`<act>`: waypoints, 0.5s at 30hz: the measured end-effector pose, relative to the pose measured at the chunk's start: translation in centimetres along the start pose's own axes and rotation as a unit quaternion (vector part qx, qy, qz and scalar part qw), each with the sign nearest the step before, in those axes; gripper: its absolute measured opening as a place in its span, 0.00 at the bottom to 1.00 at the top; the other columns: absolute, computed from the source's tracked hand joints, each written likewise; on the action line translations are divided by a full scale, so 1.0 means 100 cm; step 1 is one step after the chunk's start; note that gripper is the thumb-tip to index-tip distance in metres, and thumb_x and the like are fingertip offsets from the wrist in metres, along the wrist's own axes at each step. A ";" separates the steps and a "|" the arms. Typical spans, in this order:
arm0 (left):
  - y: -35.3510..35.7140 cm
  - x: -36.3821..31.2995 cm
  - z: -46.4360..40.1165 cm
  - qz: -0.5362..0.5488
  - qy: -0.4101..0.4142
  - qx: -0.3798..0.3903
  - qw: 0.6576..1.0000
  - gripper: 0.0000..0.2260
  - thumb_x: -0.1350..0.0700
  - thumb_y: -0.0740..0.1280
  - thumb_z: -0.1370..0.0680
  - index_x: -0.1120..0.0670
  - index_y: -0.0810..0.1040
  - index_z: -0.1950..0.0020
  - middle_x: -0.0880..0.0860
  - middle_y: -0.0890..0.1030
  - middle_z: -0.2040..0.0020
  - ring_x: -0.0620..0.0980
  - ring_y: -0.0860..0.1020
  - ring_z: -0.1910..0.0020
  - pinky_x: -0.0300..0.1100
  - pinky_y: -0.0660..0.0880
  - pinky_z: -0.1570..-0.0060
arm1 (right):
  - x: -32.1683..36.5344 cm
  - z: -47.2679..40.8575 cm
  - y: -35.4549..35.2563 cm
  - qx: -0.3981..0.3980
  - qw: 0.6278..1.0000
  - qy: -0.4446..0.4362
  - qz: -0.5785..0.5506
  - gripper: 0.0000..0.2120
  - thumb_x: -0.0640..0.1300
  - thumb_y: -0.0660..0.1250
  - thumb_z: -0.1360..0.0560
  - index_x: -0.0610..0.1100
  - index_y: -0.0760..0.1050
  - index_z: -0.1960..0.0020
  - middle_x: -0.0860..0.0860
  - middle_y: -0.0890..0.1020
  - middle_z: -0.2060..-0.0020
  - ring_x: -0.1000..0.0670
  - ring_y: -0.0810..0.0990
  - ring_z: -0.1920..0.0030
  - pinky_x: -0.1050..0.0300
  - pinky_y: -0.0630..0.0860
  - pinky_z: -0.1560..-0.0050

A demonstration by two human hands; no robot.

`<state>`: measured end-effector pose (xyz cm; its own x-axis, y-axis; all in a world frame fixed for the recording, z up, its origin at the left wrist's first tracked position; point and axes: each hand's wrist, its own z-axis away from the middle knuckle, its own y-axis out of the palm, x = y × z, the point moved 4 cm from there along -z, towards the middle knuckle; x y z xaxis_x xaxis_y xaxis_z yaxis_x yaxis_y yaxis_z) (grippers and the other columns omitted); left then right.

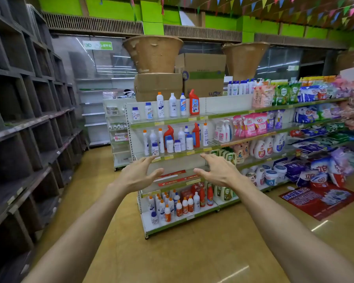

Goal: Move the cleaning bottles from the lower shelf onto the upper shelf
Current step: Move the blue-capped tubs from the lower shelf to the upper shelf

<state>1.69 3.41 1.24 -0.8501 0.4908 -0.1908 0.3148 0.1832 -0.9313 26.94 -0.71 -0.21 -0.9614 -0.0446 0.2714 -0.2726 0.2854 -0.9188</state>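
A white shop shelf unit stands ahead of me. Its upper shelf [219,115] carries several white bottles and one red bottle [194,103] at its left part. The shelf below [192,153] holds several cleaning bottles [175,139], white and red, packed close together. My left hand [140,173] and my right hand [217,170] reach forward side by side, fingers spread, both empty. They hang in front of the bare third shelf, just under the lower row of bottles, touching nothing.
The bottom shelf [184,218] holds more white, orange and red bottles. Detergent bags and jugs [262,148] fill the shelves to the right. Dark wooden racks [29,139] line the left side. A red floor sticker [319,201] lies at right. Cardboard boxes [157,85] sit on top.
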 end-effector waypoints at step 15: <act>0.062 0.021 -0.082 0.104 -0.071 -0.033 0.991 0.30 0.38 0.59 0.20 0.52 0.62 0.22 0.53 0.69 0.24 0.52 0.70 0.29 0.54 0.69 0.31 | -0.054 -0.100 0.060 0.027 0.998 -0.034 -0.034 0.37 0.62 0.62 0.22 0.47 0.56 0.20 0.46 0.66 0.23 0.43 0.66 0.25 0.40 0.66 0.27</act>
<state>5.34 12.59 -2.36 -0.8131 0.3991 -0.4238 0.5132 0.1478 -0.8454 30.87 10.81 -4.29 -0.9401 -0.1284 0.3157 -0.3378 0.2279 -0.9132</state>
